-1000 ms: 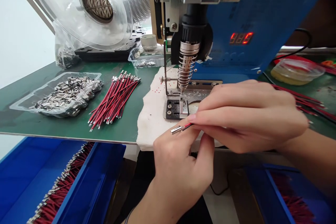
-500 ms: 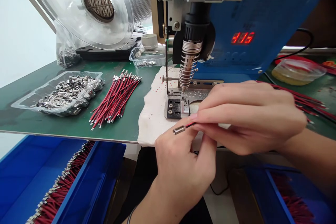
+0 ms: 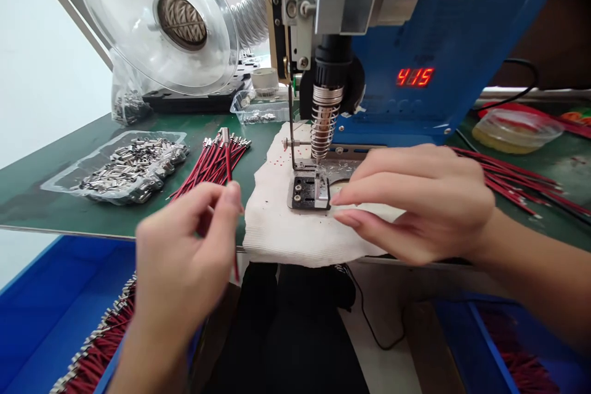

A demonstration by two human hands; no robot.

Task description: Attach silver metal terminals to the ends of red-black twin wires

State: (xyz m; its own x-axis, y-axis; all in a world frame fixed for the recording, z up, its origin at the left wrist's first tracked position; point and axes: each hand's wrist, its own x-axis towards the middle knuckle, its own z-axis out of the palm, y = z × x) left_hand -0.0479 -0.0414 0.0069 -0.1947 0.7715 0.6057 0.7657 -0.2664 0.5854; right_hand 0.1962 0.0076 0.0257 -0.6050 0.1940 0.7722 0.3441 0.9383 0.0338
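Observation:
Between thumb and fingers, my left hand (image 3: 184, 252) pinches a red-black wire with a metal connector (image 3: 228, 157), connector end up. It is held in front of a bundle of similar wires (image 3: 198, 169) on the green table. My right hand (image 3: 415, 197) hovers beside the soldering machine's small black fixture (image 3: 302, 192); its thumb and forefinger are apart with nothing visible between them. Above the fixture points the spring-wrapped soldering iron (image 3: 325, 120). A white cloth (image 3: 277, 234) lies under the fixture.
A clear tray (image 3: 60, 181) of loose metal connectors stands at left. The blue machine body (image 3: 392, 117) shows red digits. More red-black wires (image 3: 512, 178) lie at right. Blue bins (image 3: 41, 283) with wires sit below the table edge. A clear fume hood (image 3: 111, 24) stands at back left.
My hands have parted. The left has carried the wire with the connector leftward from the fixture to the wire bundle; the right has let go, its fingers now apart.

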